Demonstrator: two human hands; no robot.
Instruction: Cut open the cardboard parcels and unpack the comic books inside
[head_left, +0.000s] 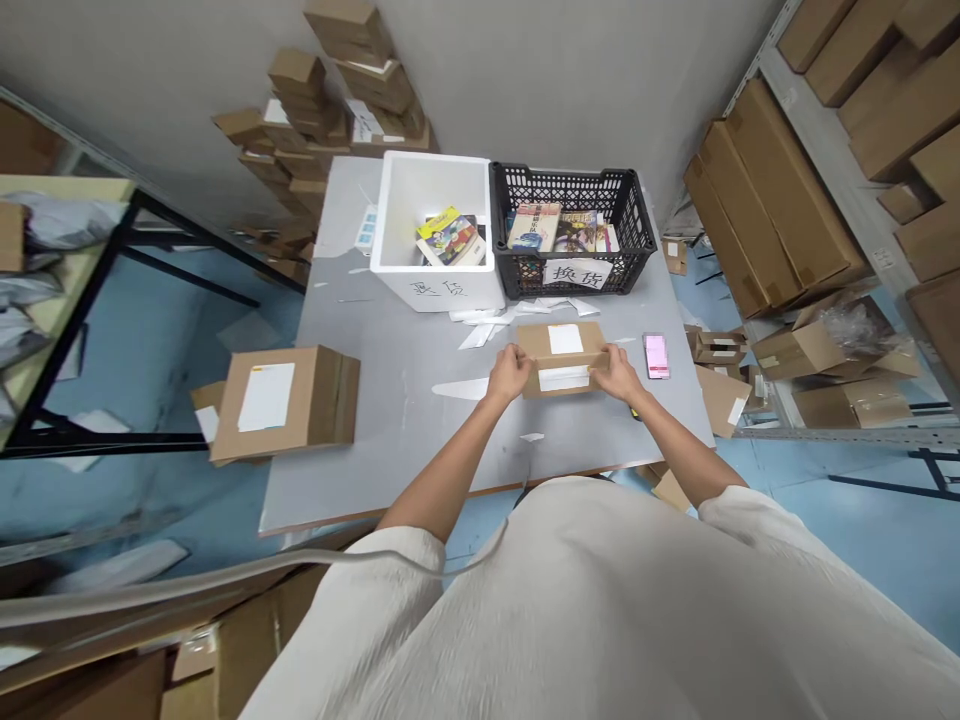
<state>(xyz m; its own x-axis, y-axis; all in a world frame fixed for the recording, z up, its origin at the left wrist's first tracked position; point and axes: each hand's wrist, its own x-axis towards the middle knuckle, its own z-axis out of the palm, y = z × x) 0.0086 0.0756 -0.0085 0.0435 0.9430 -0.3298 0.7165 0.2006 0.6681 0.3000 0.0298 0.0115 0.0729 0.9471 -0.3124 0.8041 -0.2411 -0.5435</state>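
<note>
Between my two hands a small brown cardboard box (531,345) is at the table's middle, with a white label (565,339) on its top and a white strip (564,378) on its near side. My left hand (510,372) grips the box's left end, fingers curled at the edge. At the right end, my right hand (616,374) is closed on the box in the same way. The underside of the box is hidden. A phone with a pink screen (656,356) lies right of my right hand. Something small and yellow (635,413) is partly covered by my right forearm.
Behind the box stand a white foam bin (439,290) and a black plastic crate (577,268), both holding books. Paper scraps (480,335) lie on the grey table (360,340). A larger carton (285,400) sits on its left edge. Shelves with boxes (847,240) flank the right.
</note>
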